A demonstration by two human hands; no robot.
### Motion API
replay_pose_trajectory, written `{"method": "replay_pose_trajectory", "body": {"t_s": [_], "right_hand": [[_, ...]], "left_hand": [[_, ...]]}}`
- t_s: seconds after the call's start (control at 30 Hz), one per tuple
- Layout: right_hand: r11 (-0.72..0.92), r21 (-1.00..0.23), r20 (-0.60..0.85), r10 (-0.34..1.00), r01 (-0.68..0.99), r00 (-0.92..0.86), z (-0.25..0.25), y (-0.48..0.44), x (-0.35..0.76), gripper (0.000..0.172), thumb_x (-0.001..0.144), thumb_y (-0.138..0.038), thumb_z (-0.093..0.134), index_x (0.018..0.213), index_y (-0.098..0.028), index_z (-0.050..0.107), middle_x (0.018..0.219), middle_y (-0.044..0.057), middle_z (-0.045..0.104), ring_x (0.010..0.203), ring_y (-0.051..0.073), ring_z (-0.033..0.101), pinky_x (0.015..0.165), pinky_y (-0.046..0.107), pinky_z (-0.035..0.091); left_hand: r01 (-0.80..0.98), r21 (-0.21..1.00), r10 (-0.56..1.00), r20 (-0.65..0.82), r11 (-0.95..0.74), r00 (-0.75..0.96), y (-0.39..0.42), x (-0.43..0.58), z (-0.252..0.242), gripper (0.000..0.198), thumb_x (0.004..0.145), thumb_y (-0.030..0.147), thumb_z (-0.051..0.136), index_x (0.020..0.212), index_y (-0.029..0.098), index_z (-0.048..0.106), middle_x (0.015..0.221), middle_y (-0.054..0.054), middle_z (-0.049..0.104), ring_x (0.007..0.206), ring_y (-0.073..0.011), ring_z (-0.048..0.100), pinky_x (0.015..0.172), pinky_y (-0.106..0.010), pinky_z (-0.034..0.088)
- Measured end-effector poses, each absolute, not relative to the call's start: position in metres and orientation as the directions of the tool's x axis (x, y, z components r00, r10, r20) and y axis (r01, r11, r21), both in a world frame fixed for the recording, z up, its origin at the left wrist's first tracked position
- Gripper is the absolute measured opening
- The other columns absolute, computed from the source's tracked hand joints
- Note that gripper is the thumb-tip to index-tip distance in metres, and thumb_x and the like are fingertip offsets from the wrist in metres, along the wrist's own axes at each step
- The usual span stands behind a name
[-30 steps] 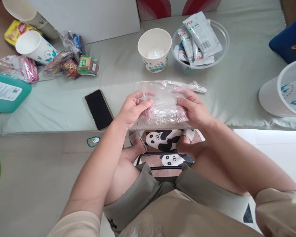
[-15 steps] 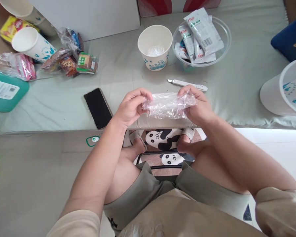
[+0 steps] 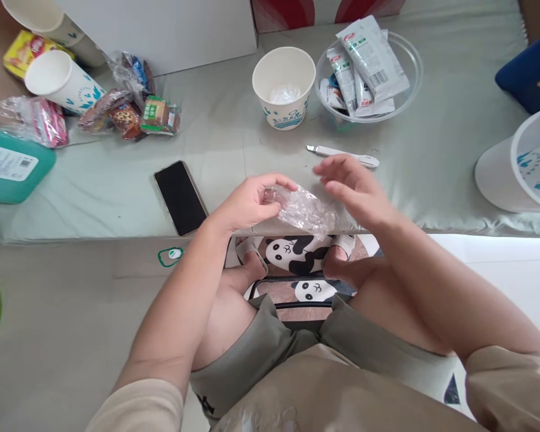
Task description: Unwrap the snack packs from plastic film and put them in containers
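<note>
My left hand point(image 3: 261, 201) is closed on one end of a crumpled clear plastic wrapper point(image 3: 306, 211), which slants down to the right over the front edge of the cloth-covered surface. Just right of the wrapper hovers my right hand point(image 3: 353, 186), fingers apart and holding nothing. Behind that hand lies a white utility knife point(image 3: 342, 155) with its blade end to the left. Farther back stands a paper cup point(image 3: 284, 87) with crumpled clear plastic in it.
A clear bowl point(image 3: 414, 78) holds several silver-white packets point(image 3: 375, 60). To the left are a phone point(image 3: 180, 198), wrapped snacks point(image 3: 159, 115), a tipped paper cup point(image 3: 63, 81) and a green bottle point(image 3: 18, 168). A white bucket point(image 3: 499, 174) stands at the right.
My right hand has let go of the wrapper and opened. The wrapper, stretched between both hands before, now hangs from my left hand, which has moved slightly right.
</note>
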State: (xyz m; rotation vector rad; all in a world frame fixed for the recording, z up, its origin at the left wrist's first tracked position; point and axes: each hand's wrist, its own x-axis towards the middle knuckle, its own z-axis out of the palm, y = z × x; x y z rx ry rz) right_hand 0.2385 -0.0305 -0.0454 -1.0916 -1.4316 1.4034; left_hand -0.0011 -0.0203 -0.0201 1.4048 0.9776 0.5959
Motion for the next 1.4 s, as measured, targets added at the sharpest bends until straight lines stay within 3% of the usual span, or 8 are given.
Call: {"method": "replay_pose_trajectory", "body": {"t_s": [0.1,0.2,0.43,0.63,0.87,1.07,1.27,1.4], "right_hand": [[-0.129,-0.979,-0.195,0.813,0.158,-0.549,-0.038,-0.038,0.231,0.033,0.077,-0.048,0.079,0.087,-0.021,0.063,0.077,0.000,0.062,0.070,0.015,0.058,0.064,0.031,0.048],[-0.169,-0.958,-0.269,0.803,0.230,-0.531,-0.035,-0.043,0.223,0.035,0.084,-0.051,0.072,0.075,-0.019,0.060,0.062,-0.004,0.052,0.057,0.010,0.046,0.056,0.028,0.039],[0.035,-0.977,-0.055,0.912,0.212,-0.406,-0.047,-0.043,0.221,0.033,0.091,-0.051,0.062,0.102,-0.021,0.068,0.082,0.002,0.068,0.075,0.017,0.060,0.071,0.032,0.047],[-0.029,-0.982,-0.096,0.929,0.188,-0.358,-0.051,-0.044,0.224,0.025,0.093,-0.044,0.062,0.110,-0.025,0.061,0.056,-0.008,0.045,0.052,0.012,0.039,0.053,0.029,0.032],[-0.212,-0.959,-0.158,0.952,-0.191,-0.260,-0.050,-0.040,0.217,0.015,0.079,-0.039,0.067,0.082,-0.025,0.064,0.069,-0.003,0.055,0.059,0.012,0.045,0.057,0.027,0.038],[-0.106,-0.994,-0.104,0.966,0.005,-0.236,-0.051,-0.040,0.221,0.039,0.088,-0.061,0.061,0.078,-0.023,0.064,0.068,0.000,0.054,0.063,0.015,0.047,0.062,0.032,0.043],[-0.102,-0.990,-0.080,0.976,-0.099,-0.201,-0.057,-0.036,0.212,0.051,0.078,-0.040,0.080,0.117,-0.028,0.049,0.087,-0.002,0.059,0.070,0.014,0.057,0.063,0.029,0.050],[-0.081,-0.992,-0.069,0.990,-0.098,-0.121,-0.053,-0.032,0.212,0.044,0.079,-0.032,0.077,0.113,-0.028,0.049,0.087,-0.002,0.062,0.072,0.015,0.063,0.065,0.031,0.054]], "left_hand": [[0.099,0.988,0.872,-0.149,0.116,0.467,-0.022,0.003,-0.017,0.053,0.067,0.012,0.073,0.117,0.026,0.069,0.106,-0.003,0.069,0.074,-0.0105,0.062,0.066,-0.024,0.051],[-0.073,0.980,0.933,-0.153,0.186,0.327,-0.022,0.009,-0.019,0.070,0.070,0.026,0.082,0.135,0.033,0.057,0.117,-0.004,0.069,0.087,-0.0153,0.068,0.075,-0.028,0.056],[0.157,0.961,0.862,-0.274,0.229,0.426,-0.025,0.021,-0.035,0.031,0.080,0.041,0.078,0.096,0.016,0.071,0.087,-0.007,0.074,0.079,-0.0178,0.068,0.074,-0.033,0.056],[0.129,0.970,0.884,-0.240,0.205,0.400,-0.024,0.018,-0.036,0.023,0.080,0.038,0.079,0.093,0.022,0.068,0.057,0.006,0.056,0.046,-0.0099,0.050,0.047,-0.026,0.042],[-0.021,0.979,0.901,-0.179,0.203,0.394,-0.024,0.021,-0.026,0.015,0.077,0.035,0.074,0.082,0.021,0.073,0.073,0.001,0.065,0.061,-0.0091,0.054,0.057,-0.023,0.047],[0.069,0.969,0.892,-0.244,0.236,0.381,-0.024,0.020,-0.033,0.027,0.083,0.045,0.069,0.088,0.019,0.071,0.080,-0.001,0.065,0.064,-0.0095,0.053,0.060,-0.023,0.046],[-0.010,0.980,0.910,-0.183,0.201,0.373,-0.019,0.028,-0.045,0.040,0.072,0.015,0.077,0.109,0.022,0.062,0.089,0.002,0.063,0.071,-0.0087,0.060,0.066,-0.021,0.051],[-0.154,0.987,0.942,0.008,0.046,0.337,-0.004,0.033,-0.050,0.038,0.071,0.012,0.075,0.106,0.023,0.063,0.105,-0.001,0.065,0.075,-0.0081,0.062,0.064,-0.019,0.053]]}}
